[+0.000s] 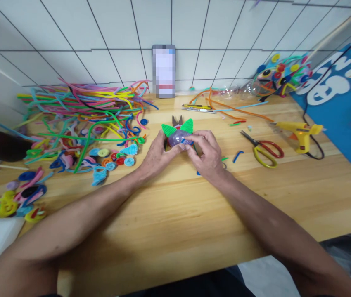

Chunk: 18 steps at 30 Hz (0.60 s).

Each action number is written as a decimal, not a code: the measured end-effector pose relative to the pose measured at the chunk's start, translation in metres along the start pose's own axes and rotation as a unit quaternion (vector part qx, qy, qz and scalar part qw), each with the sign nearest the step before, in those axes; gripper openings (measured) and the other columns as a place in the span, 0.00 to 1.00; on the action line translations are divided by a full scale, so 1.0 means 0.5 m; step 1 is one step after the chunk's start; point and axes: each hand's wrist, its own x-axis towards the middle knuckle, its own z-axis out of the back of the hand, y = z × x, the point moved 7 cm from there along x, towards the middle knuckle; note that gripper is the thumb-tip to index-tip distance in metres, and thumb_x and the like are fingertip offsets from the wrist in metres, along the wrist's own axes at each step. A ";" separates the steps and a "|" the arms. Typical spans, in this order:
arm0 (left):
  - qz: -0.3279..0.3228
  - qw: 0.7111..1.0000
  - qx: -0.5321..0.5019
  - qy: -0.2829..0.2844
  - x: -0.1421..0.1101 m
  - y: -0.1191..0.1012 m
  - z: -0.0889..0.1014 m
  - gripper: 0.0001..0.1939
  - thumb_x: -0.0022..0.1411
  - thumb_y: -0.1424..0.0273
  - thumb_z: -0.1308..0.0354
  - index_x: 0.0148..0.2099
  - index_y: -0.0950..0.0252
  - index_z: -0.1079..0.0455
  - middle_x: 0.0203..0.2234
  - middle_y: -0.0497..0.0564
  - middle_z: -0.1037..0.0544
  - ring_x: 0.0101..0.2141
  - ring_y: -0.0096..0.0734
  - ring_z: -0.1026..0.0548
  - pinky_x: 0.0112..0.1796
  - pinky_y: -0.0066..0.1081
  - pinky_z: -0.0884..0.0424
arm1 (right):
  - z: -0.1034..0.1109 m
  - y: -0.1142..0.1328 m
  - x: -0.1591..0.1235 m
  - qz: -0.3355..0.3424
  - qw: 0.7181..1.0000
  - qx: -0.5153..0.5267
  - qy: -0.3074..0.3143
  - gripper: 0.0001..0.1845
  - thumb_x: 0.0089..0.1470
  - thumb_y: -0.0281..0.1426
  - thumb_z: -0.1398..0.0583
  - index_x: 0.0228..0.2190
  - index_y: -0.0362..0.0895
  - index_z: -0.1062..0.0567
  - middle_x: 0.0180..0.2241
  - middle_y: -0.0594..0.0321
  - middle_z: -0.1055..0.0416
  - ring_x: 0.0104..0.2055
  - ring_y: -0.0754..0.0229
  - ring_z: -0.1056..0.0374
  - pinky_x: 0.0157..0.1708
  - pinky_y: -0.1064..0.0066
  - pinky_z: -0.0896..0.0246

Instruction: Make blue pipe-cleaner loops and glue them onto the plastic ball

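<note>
Between my hands, over the middle of the wooden table, is a clear plastic ball [175,138] with a purplish tint. Two green pipe-cleaner triangles [187,125] stick up from its far side like ears. My left hand [160,153] wraps round the ball's left side, with the thumb along its near face. My right hand [206,152] pinches a small blue pipe-cleaner piece [188,142] against the ball's right side. The ball's underside is hidden by my fingers. Just behind it, the jaws of a pair of pliers [177,120] show.
Colourful pipe cleaners [82,99] and coiled shapes [119,159] spread across the left. Scissors [264,150] and a yellow glue gun [302,134] lie to the right. A phone [164,72] leans on the tiled wall. Craft knives [198,108] and a decorated bottle [281,76] are behind.
</note>
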 end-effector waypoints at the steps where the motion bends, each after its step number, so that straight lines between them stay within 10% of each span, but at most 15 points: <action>1: 0.001 1.000 -0.001 -0.001 0.000 0.000 0.000 0.24 0.66 0.58 0.32 0.59 0.60 0.31 0.53 0.56 0.20 0.52 0.44 0.23 0.54 0.44 0.25 | 0.001 0.001 0.000 0.001 1.000 0.001 -0.001 0.14 0.64 0.25 0.37 0.49 0.51 0.21 0.46 0.56 0.25 0.50 0.50 0.26 0.50 0.54 0.24; 18: 0.002 1.000 0.000 0.000 0.000 0.004 0.002 0.23 0.67 0.57 0.33 0.59 0.60 0.31 0.54 0.56 0.21 0.55 0.46 0.23 0.58 0.48 0.27 | 0.018 -0.018 0.005 -0.028 0.999 0.023 -0.023 0.14 0.62 0.25 0.38 0.49 0.49 0.23 0.45 0.58 0.23 0.47 0.53 0.26 0.43 0.59 0.26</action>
